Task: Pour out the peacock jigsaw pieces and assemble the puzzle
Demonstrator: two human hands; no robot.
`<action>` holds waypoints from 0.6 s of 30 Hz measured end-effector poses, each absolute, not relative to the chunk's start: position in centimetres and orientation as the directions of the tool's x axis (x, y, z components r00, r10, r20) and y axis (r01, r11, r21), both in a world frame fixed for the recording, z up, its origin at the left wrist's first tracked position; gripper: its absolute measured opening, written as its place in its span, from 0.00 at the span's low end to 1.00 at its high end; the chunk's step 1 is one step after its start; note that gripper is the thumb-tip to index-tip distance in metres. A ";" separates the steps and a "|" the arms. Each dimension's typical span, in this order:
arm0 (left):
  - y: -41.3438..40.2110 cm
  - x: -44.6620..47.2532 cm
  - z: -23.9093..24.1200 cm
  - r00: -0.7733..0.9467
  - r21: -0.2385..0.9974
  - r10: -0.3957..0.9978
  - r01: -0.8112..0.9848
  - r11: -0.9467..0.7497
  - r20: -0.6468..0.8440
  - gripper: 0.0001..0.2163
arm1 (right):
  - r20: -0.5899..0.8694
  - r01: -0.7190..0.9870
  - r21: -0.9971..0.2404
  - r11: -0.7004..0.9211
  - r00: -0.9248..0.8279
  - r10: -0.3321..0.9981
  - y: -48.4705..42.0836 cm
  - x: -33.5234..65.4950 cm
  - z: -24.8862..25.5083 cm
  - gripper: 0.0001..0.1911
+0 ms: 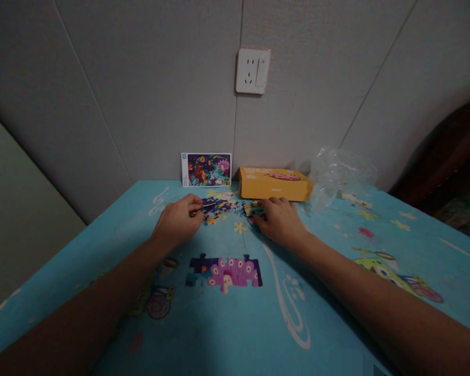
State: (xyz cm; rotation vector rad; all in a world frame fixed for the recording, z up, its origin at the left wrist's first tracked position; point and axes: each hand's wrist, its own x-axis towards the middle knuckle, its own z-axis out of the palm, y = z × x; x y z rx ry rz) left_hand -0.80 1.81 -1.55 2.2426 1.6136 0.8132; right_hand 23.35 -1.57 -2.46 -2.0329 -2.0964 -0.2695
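Observation:
Both my arms reach forward over a blue patterned tablecloth. My left hand is curled, pinching a puzzle piece at the left edge of a pile of loose puzzle pieces. Resting palm-down at the pile's right edge, my right hand has its fingers bent onto pieces there; whether it grips one is hidden. Nearer to me lies an assembled strip of joined pieces, purple and pink, flat on the cloth between my forearms.
A yellow puzzle box lies at the back by the wall. A reference picture card leans against the wall beside it. A crumpled clear plastic bag lies right of the box. A wall socket is above. Dark furniture stands far right.

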 end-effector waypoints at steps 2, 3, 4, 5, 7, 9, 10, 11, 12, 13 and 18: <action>1.9 -0.9 -1.6 0.242 0.495 0.927 0.791 -0.359 0.286 0.09 | 0.270 0.999 -0.015 0.040 -0.034 0.962 -1.5 23.5 -2.4 0.19; 1.9 -0.9 -1.5 0.247 0.489 0.925 0.793 -0.364 0.288 0.10 | 0.271 0.999 -0.019 0.044 -0.037 0.962 -1.4 23.5 -2.5 0.19; 1.8 -0.9 -1.5 0.245 0.483 0.925 0.797 -0.364 0.291 0.11 | 0.273 0.999 -0.025 0.046 -0.037 0.961 -1.3 23.6 -2.5 0.19; 1.8 -0.9 -1.4 0.239 0.476 0.925 0.802 -0.360 0.296 0.12 | 0.276 0.999 -0.030 0.045 -0.035 0.960 -1.2 23.7 -2.5 0.19; 1.9 -1.0 -1.4 0.244 0.465 0.925 0.808 -0.361 0.293 0.14 | 0.281 0.998 -0.034 0.049 -0.038 0.959 -1.1 23.9 -2.5 0.20; 1.9 -0.9 -1.5 0.289 0.462 0.916 0.796 -0.392 0.279 0.15 | 0.284 0.998 -0.039 0.052 -0.039 0.958 -1.0 23.9 -2.5 0.20; 1.9 -0.8 -1.6 0.327 0.462 0.906 0.781 -0.420 0.270 0.15 | 0.286 0.998 -0.043 0.053 -0.038 0.958 -1.0 23.9 -2.5 0.20; 1.8 -0.7 -1.7 0.371 0.464 0.891 0.761 -0.453 0.262 0.15 | 0.290 0.997 -0.049 0.055 -0.038 0.956 -1.0 23.9 -2.6 0.20; 1.8 -0.6 -1.7 0.416 0.466 0.873 0.738 -0.488 0.256 0.15 | 0.295 0.997 -0.055 0.057 -0.038 0.955 -1.0 24.0 -2.6 0.19; 1.7 -0.4 -1.8 0.458 0.469 0.852 0.712 -0.522 0.253 0.15 | 0.302 0.996 -0.062 0.060 -0.039 0.952 -0.9 24.0 -2.7 0.19; 1.3 -0.1 -2.4 0.599 0.483 0.750 0.586 -0.650 0.282 0.13 | 0.359 0.993 -0.088 0.083 -0.046 0.932 -0.9 24.1 -2.8 0.18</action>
